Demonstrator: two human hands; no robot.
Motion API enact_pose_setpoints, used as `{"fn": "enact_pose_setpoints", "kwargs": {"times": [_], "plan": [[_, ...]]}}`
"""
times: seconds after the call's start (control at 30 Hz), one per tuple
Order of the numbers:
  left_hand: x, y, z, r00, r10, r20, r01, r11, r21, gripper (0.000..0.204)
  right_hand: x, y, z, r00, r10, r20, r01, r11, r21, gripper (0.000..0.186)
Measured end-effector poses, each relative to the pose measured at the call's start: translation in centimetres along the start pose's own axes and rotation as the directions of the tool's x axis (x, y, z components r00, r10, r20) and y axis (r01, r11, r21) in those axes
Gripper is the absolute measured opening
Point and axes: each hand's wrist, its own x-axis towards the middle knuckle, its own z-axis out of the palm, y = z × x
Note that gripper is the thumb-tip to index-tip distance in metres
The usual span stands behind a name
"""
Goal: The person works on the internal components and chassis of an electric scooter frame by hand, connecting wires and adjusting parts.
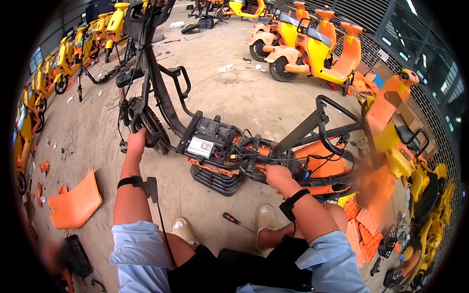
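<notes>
A stripped electric scooter frame [168, 100], black and without most of its panels, stretches across in front of me. My left hand [137, 139] is closed around a black part of it beside the front wheel [159, 129]. Farther right, my right hand [278, 177] is curled against the frame's near edge, close to loose cables [239, 150]; its fingertips are partly hidden. Between the hands sit a silver box [200, 147] and a black ribbed footboard [215, 179]. An orange panel [322, 158] lies under the rear tubes.
A screwdriver [231, 218] lies on the floor between my feet. An orange curved panel [75, 202] rests at left. Orange and yellow body parts [369, 227] are heaped at right. Yellow scooters [315, 46] stand behind, and more line the left side.
</notes>
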Motion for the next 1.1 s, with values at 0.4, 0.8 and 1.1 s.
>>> {"fn": "enact_pose_setpoints", "kwargs": {"times": [0.4,0.8,1.1], "plan": [[-0.6,0.6,0.7,0.988,-0.155,-0.013,0.155,0.987,-0.032,0.031,1.0,1.7,0.7,0.990,-0.066,-0.125,0.081,0.990,0.114,0.019],[0.0,-0.1,0.8,0.991,-0.129,-0.039,0.127,0.991,-0.046,0.034,1.6,1.0,0.7,0.968,-0.164,-0.190,0.146,0.983,-0.107,0.025],[-0.6,0.3,0.5,0.990,-0.133,-0.057,0.134,0.991,0.021,0.034,1.3,0.2,0.9,0.979,-0.137,-0.149,0.115,0.983,-0.145,0.026]]}}
